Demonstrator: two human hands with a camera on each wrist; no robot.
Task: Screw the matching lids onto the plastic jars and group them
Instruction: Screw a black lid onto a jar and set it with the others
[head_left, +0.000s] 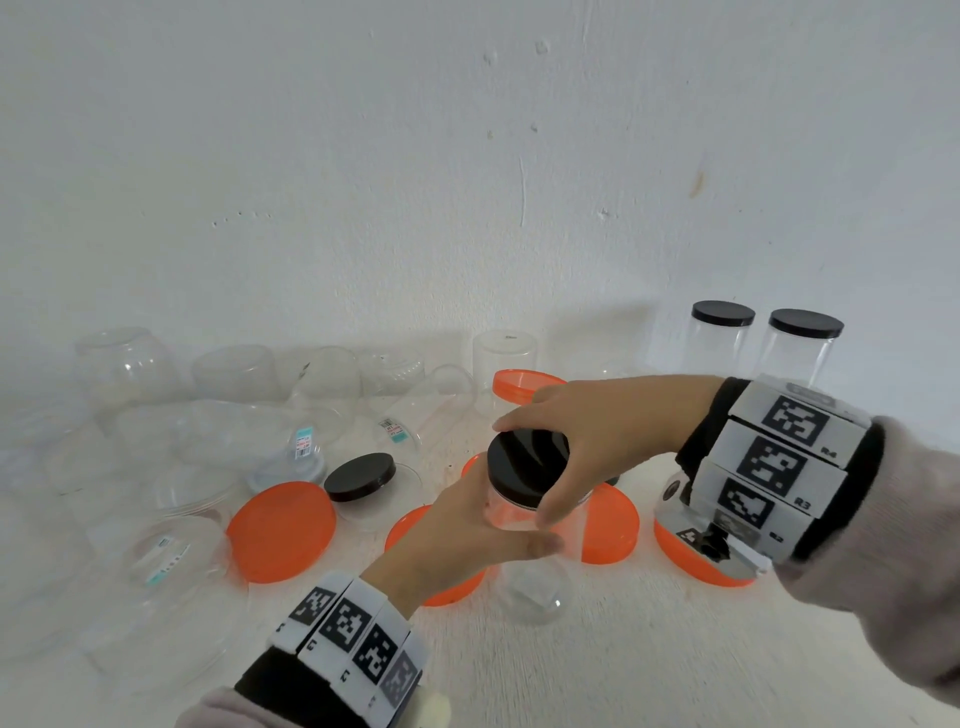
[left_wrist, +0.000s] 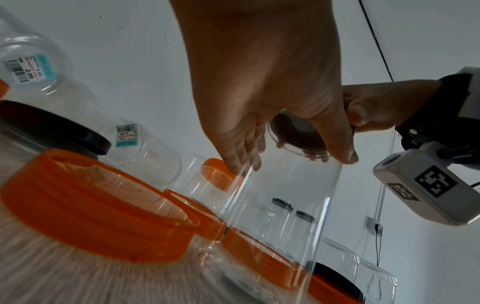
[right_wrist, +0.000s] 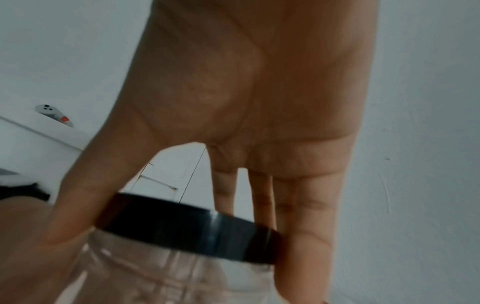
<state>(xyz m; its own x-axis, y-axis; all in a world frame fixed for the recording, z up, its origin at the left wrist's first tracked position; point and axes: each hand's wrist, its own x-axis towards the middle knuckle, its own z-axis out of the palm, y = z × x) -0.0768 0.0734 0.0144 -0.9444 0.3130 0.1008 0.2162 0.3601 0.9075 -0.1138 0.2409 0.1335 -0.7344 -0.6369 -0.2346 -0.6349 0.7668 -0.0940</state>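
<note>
Jar (head_left: 511, 512): being held in mid frame by the left hand (head_left: 457, 540), wrapped round it.
Lid (head_left: 524, 460): being gripped on top by the right hand (head_left: 597, 441).

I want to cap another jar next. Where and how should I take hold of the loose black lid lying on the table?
Grip the loose black lid by its side wall, from straight above, thumb opposite fingers. It lies flat and low on the table, an orange lid close beside it, so only the round rim offers a grip.
</note>
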